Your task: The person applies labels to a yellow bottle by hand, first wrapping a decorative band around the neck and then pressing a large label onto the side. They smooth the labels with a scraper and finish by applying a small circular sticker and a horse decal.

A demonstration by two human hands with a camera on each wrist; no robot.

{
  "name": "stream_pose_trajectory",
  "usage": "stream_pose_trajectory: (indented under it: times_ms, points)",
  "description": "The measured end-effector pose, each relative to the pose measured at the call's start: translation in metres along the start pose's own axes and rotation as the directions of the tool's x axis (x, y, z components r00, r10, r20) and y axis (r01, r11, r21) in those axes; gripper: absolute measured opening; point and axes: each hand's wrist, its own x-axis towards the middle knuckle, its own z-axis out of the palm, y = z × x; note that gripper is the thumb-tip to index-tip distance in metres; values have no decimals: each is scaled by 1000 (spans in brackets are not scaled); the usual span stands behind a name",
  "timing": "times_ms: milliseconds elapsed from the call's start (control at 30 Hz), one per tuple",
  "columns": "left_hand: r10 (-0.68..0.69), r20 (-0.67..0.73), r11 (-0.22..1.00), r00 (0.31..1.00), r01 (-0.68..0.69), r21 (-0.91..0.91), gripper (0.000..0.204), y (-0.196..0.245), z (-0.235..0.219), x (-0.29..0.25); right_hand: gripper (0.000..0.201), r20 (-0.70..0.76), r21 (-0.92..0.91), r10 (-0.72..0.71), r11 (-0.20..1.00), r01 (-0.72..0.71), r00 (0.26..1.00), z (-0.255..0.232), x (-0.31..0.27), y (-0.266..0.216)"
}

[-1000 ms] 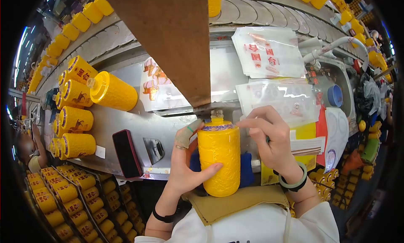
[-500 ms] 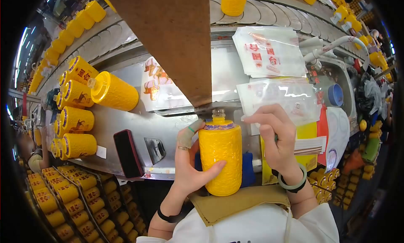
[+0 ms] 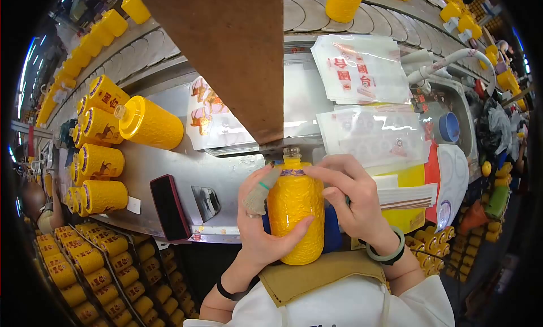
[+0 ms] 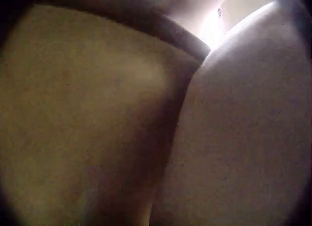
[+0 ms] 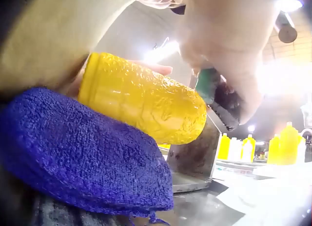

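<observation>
A yellow embossed bottle (image 3: 296, 219) with a clear glass neck stands upright before the person's chest in the head view, a purple patterned band (image 3: 292, 172) round its shoulder. The left hand (image 3: 261, 222) grips its left side, thumb across the front, one finger covered by a pale wrap. Fingertips of the right hand (image 3: 353, 199) touch the band's right end, the other fingers bent. Skin fills most of the left wrist view. In the right wrist view the bottle (image 5: 146, 99) lies slanted above a blue cloth (image 5: 87, 153).
More yellow bottles (image 3: 102, 160) stand at the left of the metal table, near a phone (image 3: 170, 207). A brown post (image 3: 237, 50) rises in front. Printed sheets (image 3: 362, 69) lie at the right, beside a sink with a blue cup (image 3: 449, 127). Behind runs a conveyor (image 3: 317, 13) with bottles.
The right hand moved away from the bottle's shoulder, then came back to it. The left fingers shifted over the shoulder. Bottles on the rear conveyor moved right.
</observation>
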Motion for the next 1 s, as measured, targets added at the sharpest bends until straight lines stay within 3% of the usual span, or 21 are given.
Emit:
stream_pose_trajectory:
  times_ms: [667, 733, 800, 867, 933, 1000]
  points:
    - [30, 32, 1000, 999, -30, 10, 72, -6, 1, -2, 32, 18, 62, 17, 998, -18, 1000, 3, 3, -2]
    - [-62, -7, 996, 998, 61, -61, 82, -4, 3, -5, 33, -6, 84, 34, 996, -34, 999, 2, 1, -2]
    - [-96, -24, 982, 995, 91, -166, 86, -7, 7, -6, 36, -35, 163, 245, 958, -236, 969, 0, -3, -2]
    - [-130, -42, 956, 991, 114, -269, 90, -13, 9, -8, 35, 2, 207, 266, 943, -260, 964, 2, -6, -1]
    - [-137, 80, 936, 987, 156, -316, 93, -19, 9, -11, 34, 41, 251, 285, 925, -286, 958, 7, -10, 2]
    - [-131, 72, 945, 989, 146, -293, 92, -19, 9, -11, 31, -8, 265, 221, 941, -211, 975, 12, -12, 5]
